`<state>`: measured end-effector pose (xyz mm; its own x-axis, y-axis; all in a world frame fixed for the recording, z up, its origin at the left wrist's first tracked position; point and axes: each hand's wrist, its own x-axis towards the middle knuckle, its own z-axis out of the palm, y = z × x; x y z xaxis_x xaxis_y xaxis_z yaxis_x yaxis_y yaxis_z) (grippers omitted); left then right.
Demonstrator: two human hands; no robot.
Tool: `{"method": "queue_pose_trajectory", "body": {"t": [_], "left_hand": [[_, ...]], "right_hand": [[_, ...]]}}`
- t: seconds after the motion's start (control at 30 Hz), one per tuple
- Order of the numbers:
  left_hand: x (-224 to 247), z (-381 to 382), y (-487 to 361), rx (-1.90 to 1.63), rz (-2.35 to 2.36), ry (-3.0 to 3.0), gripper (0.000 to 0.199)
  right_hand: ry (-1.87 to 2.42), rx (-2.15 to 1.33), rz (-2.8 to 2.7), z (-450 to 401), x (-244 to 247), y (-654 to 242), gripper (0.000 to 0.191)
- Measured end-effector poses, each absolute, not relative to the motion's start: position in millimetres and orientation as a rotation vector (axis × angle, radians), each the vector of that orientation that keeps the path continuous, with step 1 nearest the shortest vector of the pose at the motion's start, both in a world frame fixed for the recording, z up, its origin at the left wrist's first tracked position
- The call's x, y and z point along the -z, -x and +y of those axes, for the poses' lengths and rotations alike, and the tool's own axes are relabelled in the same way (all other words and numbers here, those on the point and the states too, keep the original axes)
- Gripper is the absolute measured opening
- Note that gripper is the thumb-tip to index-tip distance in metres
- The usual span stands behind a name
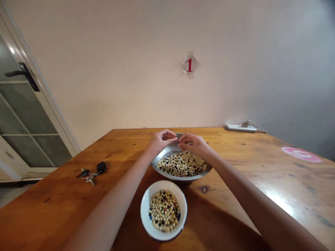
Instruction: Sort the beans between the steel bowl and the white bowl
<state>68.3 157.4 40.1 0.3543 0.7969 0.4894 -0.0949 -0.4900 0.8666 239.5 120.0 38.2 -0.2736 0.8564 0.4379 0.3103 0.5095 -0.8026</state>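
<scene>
Left hand [163, 140] and right hand [193, 142] meet above the far part of the metal bowl [164, 152], fingers curled, thumbs and fingertips nearly closed. A dark speck shows between them; too small to identify, and whether either hand grips it cannot be told. Hands hide part of the far rim. Pale and dark beads [180, 165] lie in the metal bowl; more fill the white bowl [144, 209], nearer. Forearms cut off below. Keys [90, 179] at left, power strip [240, 128] at far right. Wall disc [190, 65] reads "1"; pink sticker [300, 154] numeral: 6 or 9, unclear.
</scene>
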Motion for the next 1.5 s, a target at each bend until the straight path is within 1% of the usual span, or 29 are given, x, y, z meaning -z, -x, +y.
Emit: {"method": "queue_pose_trajectory", "body": {"t": [0.17, 0.33, 0.43, 0.57, 0.73, 0.9, 1.17, 1.23, 1.3, 1.4, 1.5], "left_hand": [[-43, 156, -66, -1.358, 0.619, -1.672, 0.021], [-46, 158, -59, -1.700, 0.743, -1.402, 0.015], [-45, 161, -55, -1.817, 0.755, -1.237, 0.015], [-44, 162, -54, -1.785, 0.771, -1.215, 0.016], [-43, 161, -54, -1.756, 0.767, -1.247, 0.017], [-43, 160, -57, -1.765, 0.747, -1.369, 0.015], [-46, 156, -60, -1.744, 0.720, -1.391, 0.011], [-48, 154, -63, -1.688, 0.700, -1.367, 0.012], [-49, 150, -67, -1.626, 0.678, -1.366, 0.013], [-51, 144, -74, -1.544, 0.665, -1.398, 0.012], [-52, 139, -79, -1.505, 0.653, -1.446, 0.011]], "right_hand": [[0.994, -0.739, -1.854, 118, -40, -240, 0.009], [1.134, -0.699, -1.944, 119, -36, -242, 0.005], [1.115, -0.820, -2.020, 115, -37, -242, 0.005], [0.958, -0.974, -2.137, 108, -43, -239, 0.012], [0.913, -0.966, -2.169, 100, -53, -236, 0.012], [0.824, -1.076, -2.352, 88, -63, -228, 0.014], [0.685, -0.968, -2.754, 71, -71, -206, 0.022], [0.747, -1.012, -2.672, 74, -67, -207, 0.021], [0.887, -0.979, -2.429, 84, -60, -212, 0.020], [1.108, -0.659, -1.890, 105, -47, -225, 0.022], [1.145, -0.474, -1.635, 121, -38, -236, 0.022]]}}
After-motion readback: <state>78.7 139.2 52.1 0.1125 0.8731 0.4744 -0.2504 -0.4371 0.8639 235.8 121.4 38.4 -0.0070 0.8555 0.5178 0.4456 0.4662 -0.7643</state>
